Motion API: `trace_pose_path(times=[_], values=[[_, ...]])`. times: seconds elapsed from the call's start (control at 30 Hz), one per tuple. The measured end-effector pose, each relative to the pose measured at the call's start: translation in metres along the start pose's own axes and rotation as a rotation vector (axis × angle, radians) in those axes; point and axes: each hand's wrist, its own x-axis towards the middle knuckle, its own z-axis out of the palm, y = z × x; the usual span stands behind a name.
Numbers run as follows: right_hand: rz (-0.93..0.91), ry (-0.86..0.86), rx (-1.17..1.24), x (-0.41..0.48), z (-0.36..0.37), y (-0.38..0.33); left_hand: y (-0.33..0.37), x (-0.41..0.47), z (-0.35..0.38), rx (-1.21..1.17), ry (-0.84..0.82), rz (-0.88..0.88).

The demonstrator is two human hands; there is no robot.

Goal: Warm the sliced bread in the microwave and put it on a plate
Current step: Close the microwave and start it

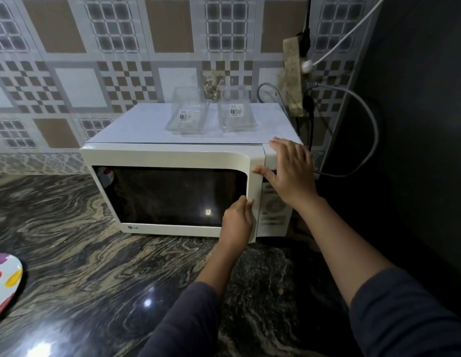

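plate (2,276): spotted, at 8 o'clock of the view, on the granite counter (69,228), well apart from the oven. No bread on it. Likely parked there as the drop-off.
microwave (147,155): white LG, dead centre, back to the tiled wall.
microwave door (172,161): looks closed or very nearly so. Window is dark, only glare in it.
sliced bread: not visible anywhere. May be behind the dark window, can't tell.
clear tubs (187,112): two, barcoded, side by side on the oven roof at 12 o'clock. Light stuff, so a jerk on the door could slide them.
left hand (237,220): at 4 o'clock of the door, fingers curled together onto its right edge, clamped on the door. Judgement: this is the working hand for the door.
right hand (291,171): fingers straight and spread, flat on the oven's 2 o'clock corner, thumb reaching onto the door edge. Holds nothing. Judgement: bracing, so the body doesn't skid on the polished stone.
control panel (274,210): half covered by my right wrist, untouched by fingertips.
cables (366,119): loop at 3 o'clock, clear of the door.
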Motion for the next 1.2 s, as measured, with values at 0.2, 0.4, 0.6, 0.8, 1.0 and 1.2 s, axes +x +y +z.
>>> trace_pose_path(times=[0.2, 0.4, 0.6, 0.8, 1.0, 1.2], values=[[0.02, 0.032, 0.006, 0.002, 0.003, -0.001, 0.0, 0.004, 0.004, 0.031, 0.006, 0.0], [0.031, 0.062, -0.003, 0.003, 0.007, -0.001, -0.004, 0.011, 0.006, 0.025, -0.017, 0.002], [-0.008, 0.006, 0.022, -0.002, 0.005, 0.004, -0.004, 0.01, 0.002, -0.014, -0.046, -0.004], [0.229, 0.191, 0.257, -0.044, 0.018, 0.02, -0.007, 0.01, 0.003, -0.052, -0.052, -0.011], [0.491, -0.022, 0.574, -0.087, 0.064, 0.034, -0.011, 0.009, 0.006, -0.049, -0.046, -0.002], [0.561, -0.075, 0.682, -0.106, 0.089, 0.035, -0.015, 0.009, 0.009, -0.089, -0.05, -0.012]])
